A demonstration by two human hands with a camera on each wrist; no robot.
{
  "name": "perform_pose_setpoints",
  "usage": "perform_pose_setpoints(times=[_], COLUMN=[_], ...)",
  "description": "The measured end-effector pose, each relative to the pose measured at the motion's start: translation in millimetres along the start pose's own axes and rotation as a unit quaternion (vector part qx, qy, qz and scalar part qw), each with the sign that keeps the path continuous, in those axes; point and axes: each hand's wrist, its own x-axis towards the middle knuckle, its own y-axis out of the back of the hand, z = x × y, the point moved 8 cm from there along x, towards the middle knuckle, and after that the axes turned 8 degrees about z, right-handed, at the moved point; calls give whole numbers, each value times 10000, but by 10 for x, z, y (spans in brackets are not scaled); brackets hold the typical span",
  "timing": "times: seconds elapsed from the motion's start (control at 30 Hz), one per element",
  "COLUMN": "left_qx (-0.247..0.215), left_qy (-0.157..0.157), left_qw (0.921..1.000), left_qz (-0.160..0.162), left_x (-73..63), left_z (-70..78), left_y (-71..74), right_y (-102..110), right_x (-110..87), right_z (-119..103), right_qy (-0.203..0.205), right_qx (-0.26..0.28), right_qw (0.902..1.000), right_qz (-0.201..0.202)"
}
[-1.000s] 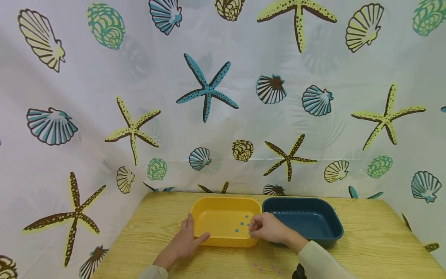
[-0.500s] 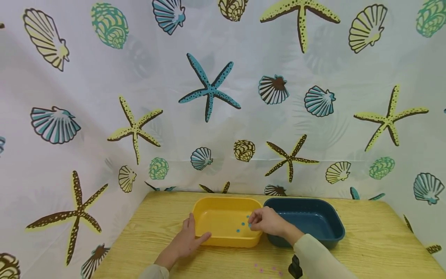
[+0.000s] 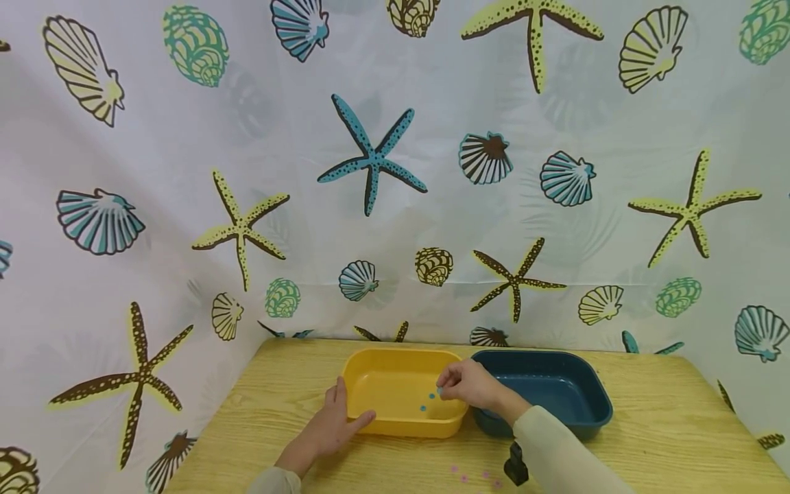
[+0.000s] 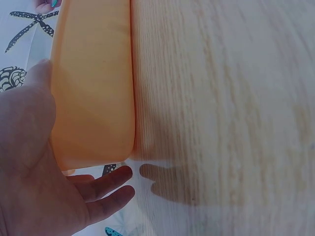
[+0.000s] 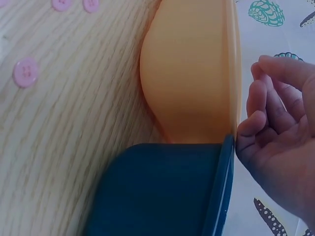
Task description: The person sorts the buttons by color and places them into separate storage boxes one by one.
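A yellow plastic tub [image 3: 395, 429] stands on the wooden table. My left hand [image 3: 327, 425] rests against its left front corner, the thumb over the front rim and the fingers loosely extended along the end wall. Above the tub's right side, my right hand [image 3: 475, 384] pinches a small blue button [image 3: 439, 390] between thumb and fingertips; in the left wrist view a teal bit [image 4: 54, 2] shows at those fingertips. Two blue buttons [image 3: 422, 408] lie visible on the tub floor; the right hand hides the area beyond. In the right wrist view the held button cannot be seen.
A dark blue tub [image 3: 555, 391] adjoins the yellow tub on its right, under the right wrist. Several pink buttons [image 5: 25, 72] lie on the table in front. A black object [image 3: 516, 466] hangs below the right sleeve. A shell-and-starfish curtain [image 3: 370, 240] encloses the table.
My right hand has risen slightly and moved away from the front rim, carrying the pinched button. Buttons that showed beside it are now covered. My left hand stays at the tub's corner.
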Motion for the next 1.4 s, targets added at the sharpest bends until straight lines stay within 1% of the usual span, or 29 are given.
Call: perform_pose_setpoints(times=[0.3, 0.33, 0.53, 0.57, 0.77, 0.9, 1.13, 1.4], left_qx=[-1, 0, -29, -37, -43, -37, -12, 20], left_qy=[-15, -10, 1, 2, 6, -17, -22, -48], left_qw=[10000, 10000, 10000, 10000, 10000, 10000, 10000, 10000], left_qz=[26, 27, 58, 66, 62, 74, 78, 55], left_x=[-4, -6, -16, -17, -11, 1, -1, -12], left_z=[19, 17, 28, 31, 20, 12, 11, 24], left_y=[18, 21, 34, 35, 24, 28, 34, 40], right_y=[-17, -8, -22, -35, -71, -79, -78, -110], right_x=[90, 74, 161, 197, 237, 274, 337, 381], right_z=[2, -51, -17, 36, 16, 9, 62, 68], right_qy=[-123, -134, -205, -213, -231, -368, -734, -720], right_qx=[-9, 11, -52, -84, -135, -150, -66, -18], right_qw=[9999, 9998, 9993, 9993, 9992, 9984, 9961, 9957], right_qz=[117, 157, 296, 294, 309, 407, 493, 586])
